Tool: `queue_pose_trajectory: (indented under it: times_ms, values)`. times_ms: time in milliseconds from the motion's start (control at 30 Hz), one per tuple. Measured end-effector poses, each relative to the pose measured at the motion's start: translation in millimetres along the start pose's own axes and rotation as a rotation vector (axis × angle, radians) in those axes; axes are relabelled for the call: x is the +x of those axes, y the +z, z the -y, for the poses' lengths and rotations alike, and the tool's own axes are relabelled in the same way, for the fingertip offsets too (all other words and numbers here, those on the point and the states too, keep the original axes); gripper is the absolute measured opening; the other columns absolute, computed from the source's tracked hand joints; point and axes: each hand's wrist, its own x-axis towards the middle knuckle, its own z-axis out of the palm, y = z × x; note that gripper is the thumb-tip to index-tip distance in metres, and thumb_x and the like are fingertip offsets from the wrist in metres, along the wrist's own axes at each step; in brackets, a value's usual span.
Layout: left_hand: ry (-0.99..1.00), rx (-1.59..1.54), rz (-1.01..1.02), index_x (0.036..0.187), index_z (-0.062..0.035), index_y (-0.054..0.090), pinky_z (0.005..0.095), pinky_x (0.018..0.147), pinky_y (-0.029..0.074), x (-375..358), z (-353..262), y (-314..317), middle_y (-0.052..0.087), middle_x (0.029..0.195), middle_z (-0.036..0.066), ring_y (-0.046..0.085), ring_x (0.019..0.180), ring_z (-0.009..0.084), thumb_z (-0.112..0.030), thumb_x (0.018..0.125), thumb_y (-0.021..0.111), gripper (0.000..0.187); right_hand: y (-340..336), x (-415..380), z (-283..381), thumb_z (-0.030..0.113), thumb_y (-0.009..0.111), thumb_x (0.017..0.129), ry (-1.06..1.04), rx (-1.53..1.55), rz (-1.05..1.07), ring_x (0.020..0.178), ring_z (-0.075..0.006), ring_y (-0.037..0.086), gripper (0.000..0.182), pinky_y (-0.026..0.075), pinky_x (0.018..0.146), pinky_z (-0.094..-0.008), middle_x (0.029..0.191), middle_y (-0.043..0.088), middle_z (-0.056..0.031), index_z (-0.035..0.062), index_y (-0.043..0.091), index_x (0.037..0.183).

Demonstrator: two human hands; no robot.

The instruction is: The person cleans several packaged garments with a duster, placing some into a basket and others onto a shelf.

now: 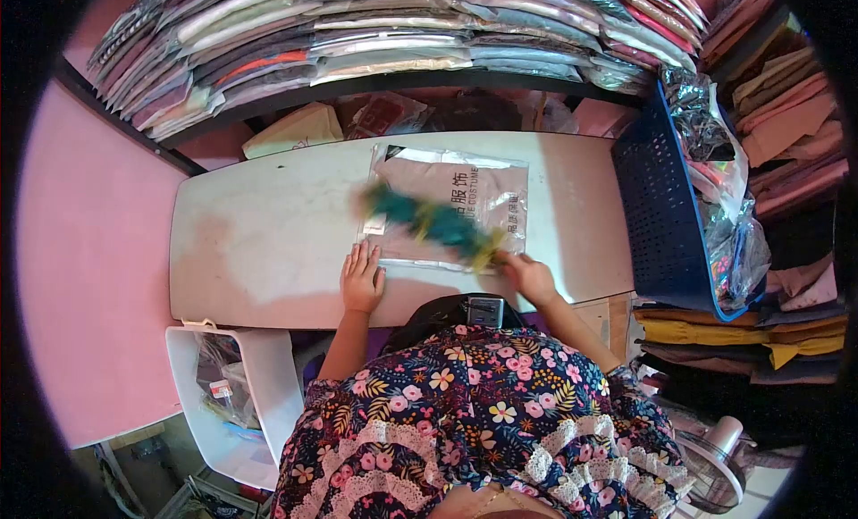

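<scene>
A clear plastic package [413,172] with dark printed lettering and something pinkish-grey inside lies flat on the white table [259,224]. My left hand [363,278] rests palm down beside its lower left corner, fingers stretched out and holding nothing. At the package's lower right, my right hand [529,276] is closed round one end of a green and yellow duster [433,222]. The duster is blurred by motion and slants over the package toward the upper left, hiding part of the lettering.
Stacks of bagged garments [393,37] fill a shelf behind the table. A blue basket [657,206] with plastic bags stands at the right, near folded clothes [786,340]. At the lower left is a white bin [268,376]; a fan [715,470] stands at the lower right.
</scene>
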Motion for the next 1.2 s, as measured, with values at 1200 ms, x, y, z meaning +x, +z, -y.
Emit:
queue_pose_trajectory:
  times_ms: [1200]
  values:
    - [0.117, 0.001, 0.018, 0.087, -0.0161, 0.07, 0.0447, 0.1, 0.031, 51, 64, -28, 0.063, 0.105, 0.003, 0.053, 0.104, 0.0238, -0.011, 0.078, 0.056, 0.017, -29, -53, -59, 0.017, 0.054, 0.088, 0.619, 0.277, -0.455, 0.077, -0.0389, 0.063, 0.026, 0.048, 0.065, -0.0471, 0.081, 0.064, -0.021, 0.0108, 0.055, 0.114]
